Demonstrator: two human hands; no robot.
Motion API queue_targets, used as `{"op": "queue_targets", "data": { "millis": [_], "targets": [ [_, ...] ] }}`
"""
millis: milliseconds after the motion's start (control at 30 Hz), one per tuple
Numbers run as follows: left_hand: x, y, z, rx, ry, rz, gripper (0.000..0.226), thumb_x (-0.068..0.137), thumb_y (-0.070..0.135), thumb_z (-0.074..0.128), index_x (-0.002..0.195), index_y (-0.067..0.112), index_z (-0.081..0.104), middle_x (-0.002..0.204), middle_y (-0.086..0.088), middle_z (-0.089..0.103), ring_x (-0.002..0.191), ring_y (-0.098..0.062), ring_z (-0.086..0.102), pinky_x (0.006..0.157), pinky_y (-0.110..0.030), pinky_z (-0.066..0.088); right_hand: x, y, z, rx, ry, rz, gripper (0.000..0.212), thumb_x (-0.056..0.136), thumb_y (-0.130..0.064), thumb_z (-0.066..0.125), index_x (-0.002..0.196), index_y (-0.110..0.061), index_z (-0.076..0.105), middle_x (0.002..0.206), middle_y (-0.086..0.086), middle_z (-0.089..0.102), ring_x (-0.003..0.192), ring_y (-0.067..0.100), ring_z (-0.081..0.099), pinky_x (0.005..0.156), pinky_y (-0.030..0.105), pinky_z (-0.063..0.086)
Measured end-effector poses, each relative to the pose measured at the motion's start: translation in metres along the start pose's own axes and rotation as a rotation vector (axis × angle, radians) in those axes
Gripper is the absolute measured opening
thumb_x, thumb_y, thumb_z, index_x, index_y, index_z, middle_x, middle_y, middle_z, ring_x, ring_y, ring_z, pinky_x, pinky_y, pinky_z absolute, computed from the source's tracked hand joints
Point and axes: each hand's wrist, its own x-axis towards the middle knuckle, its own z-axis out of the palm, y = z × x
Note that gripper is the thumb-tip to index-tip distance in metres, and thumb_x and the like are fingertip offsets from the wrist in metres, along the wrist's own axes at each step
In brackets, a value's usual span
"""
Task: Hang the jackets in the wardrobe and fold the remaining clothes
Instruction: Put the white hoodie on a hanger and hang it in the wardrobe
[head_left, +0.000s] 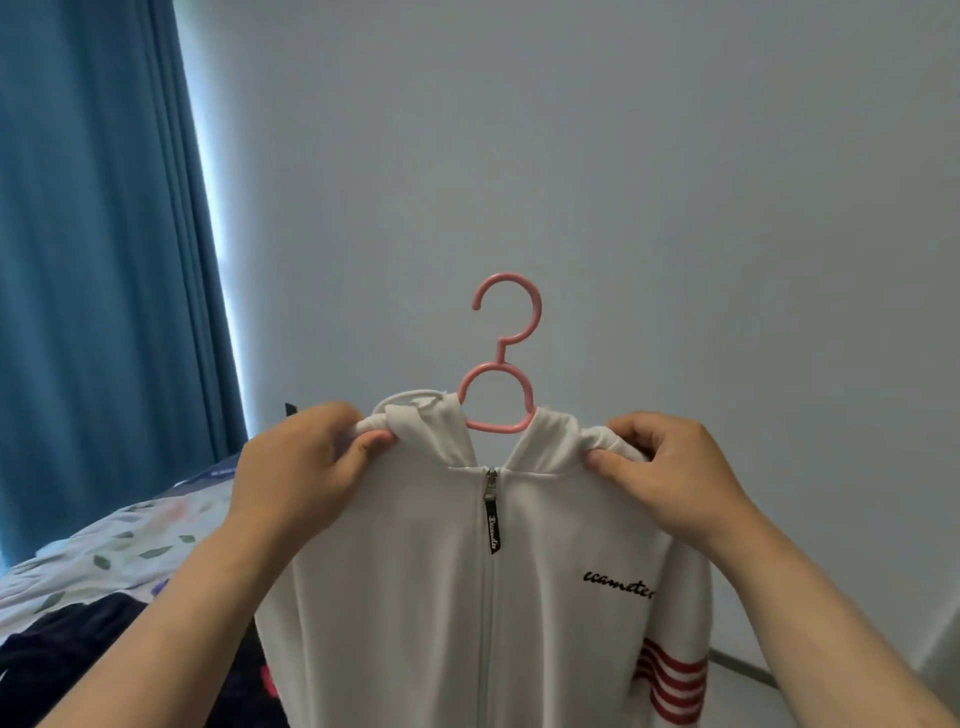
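We hold the white jacket (415, 571) upright in front of the wall (675, 182), its length running down, zipped front facing us. Our left hand (296, 467) pinches the left shoulder, our right hand (670, 467) the right. The pink hanger (501, 384) sits in the collar, hook opening left. Dark clothes (67, 649) lie on the bed (130, 540) at near left.

Lower left of my view: a bed (156, 525), covered by a light sheet (104, 556) printed with scattered leaf shapes. Directly on the sheet lies a dark garment (67, 649), bunched at the near edge. A red patch shows on dark fabric just beside it.
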Motion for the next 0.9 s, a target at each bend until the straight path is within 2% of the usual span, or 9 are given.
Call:
{"op": "queue_targets", "data": {
  "millis": [100, 167, 300, 400, 500, 633, 733, 833, 900],
  "targets": [
    [0.010, 0.025, 0.035, -0.045, -0.040, 0.025, 0.032, 0.089, 0.052, 0.058, 0.074, 0.024, 0.058, 0.064, 0.011, 0.054, 0.063, -0.021, 0.049, 0.053, -0.030, 0.029, -0.003, 0.023, -0.027, -0.052, 0.044, 0.049, 0.009, 0.079, -0.019, 0.081, 0.076, -0.023, 0.073, 0.076, -0.009, 0.072, 0.073, 0.010, 0.067, 0.066, 0.025, 0.052],
    [0.017, 0.043, 0.059, -0.103, -0.068, 0.067, 0.038, 0.090, 0.058, 0.054, 0.077, 0.023, 0.061, 0.068, 0.008, 0.057, 0.068, -0.022, 0.051, 0.057, -0.032, 0.031, -0.007, 0.037, -0.046, -0.082, 0.086, 0.088, 0.009, 0.079, -0.020, 0.080, 0.076, -0.023, 0.073, 0.077, -0.010, 0.073, 0.074, 0.010, 0.067, 0.068, 0.028, 0.052],
    [0.029, 0.070, 0.100, -0.202, -0.105, 0.130, 0.040, 0.080, 0.062, 0.043, 0.076, 0.025, 0.059, 0.066, 0.011, 0.054, 0.067, -0.022, 0.050, 0.056, -0.032, 0.032, -0.016, 0.061, -0.074, -0.121, 0.155, 0.140, 0.008, 0.079, -0.020, 0.080, 0.077, -0.022, 0.073, 0.077, -0.010, 0.073, 0.073, 0.010, 0.067, 0.065, 0.025, 0.050],
    [0.034, 0.094, 0.135, -0.254, -0.163, 0.169, 0.038, 0.084, 0.060, 0.047, 0.073, 0.025, 0.058, 0.063, 0.011, 0.051, 0.064, -0.023, 0.050, 0.052, -0.030, 0.029, -0.023, 0.081, -0.094, -0.157, 0.210, 0.192, 0.008, 0.078, -0.019, 0.080, 0.077, -0.022, 0.073, 0.076, -0.011, 0.073, 0.073, 0.009, 0.067, 0.064, 0.023, 0.050],
    [0.038, 0.114, 0.168, -0.300, -0.231, 0.217, 0.039, 0.090, 0.057, 0.053, 0.077, 0.022, 0.062, 0.066, 0.007, 0.055, 0.067, -0.027, 0.055, 0.055, -0.032, 0.032, -0.032, 0.100, -0.110, -0.206, 0.253, 0.266, 0.009, 0.078, -0.019, 0.081, 0.076, -0.025, 0.073, 0.076, -0.014, 0.072, 0.070, 0.003, 0.066, 0.062, 0.020, 0.048],
    [0.046, 0.139, 0.221, -0.395, -0.303, 0.318, 0.053, 0.079, 0.068, 0.035, 0.074, 0.024, 0.063, 0.065, 0.008, 0.059, 0.061, -0.022, 0.053, 0.052, -0.031, 0.038, -0.045, 0.133, -0.126, -0.225, 0.301, 0.354, 0.016, 0.076, -0.017, 0.081, 0.073, -0.029, 0.072, 0.074, -0.016, 0.072, 0.065, -0.003, 0.063, 0.059, 0.012, 0.045],
    [0.044, 0.159, 0.261, -0.468, -0.348, 0.369, 0.051, 0.080, 0.066, 0.035, 0.073, 0.023, 0.062, 0.064, 0.008, 0.058, 0.059, -0.022, 0.052, 0.051, -0.026, 0.035, -0.053, 0.156, -0.135, -0.256, 0.351, 0.410, 0.017, 0.076, -0.014, 0.081, 0.074, -0.028, 0.072, 0.076, -0.014, 0.072, 0.066, -0.003, 0.062, 0.060, 0.013, 0.046],
    [0.042, 0.180, 0.286, -0.489, -0.387, 0.400, 0.052, 0.080, 0.067, 0.033, 0.074, 0.024, 0.061, 0.064, 0.009, 0.056, 0.060, -0.021, 0.049, 0.051, -0.027, 0.031, -0.062, 0.165, -0.144, -0.295, 0.394, 0.447, 0.018, 0.076, -0.014, 0.081, 0.074, -0.030, 0.072, 0.076, -0.010, 0.073, 0.066, 0.001, 0.062, 0.060, 0.013, 0.044],
    [0.042, 0.196, 0.297, -0.515, -0.437, 0.407, 0.050, 0.078, 0.069, 0.031, 0.073, 0.027, 0.058, 0.064, 0.010, 0.055, 0.063, -0.022, 0.050, 0.053, -0.030, 0.034, -0.068, 0.169, -0.152, -0.297, 0.427, 0.484, 0.019, 0.077, -0.013, 0.081, 0.074, -0.029, 0.072, 0.076, -0.006, 0.073, 0.067, 0.004, 0.062, 0.061, 0.016, 0.046]
  ]
}}
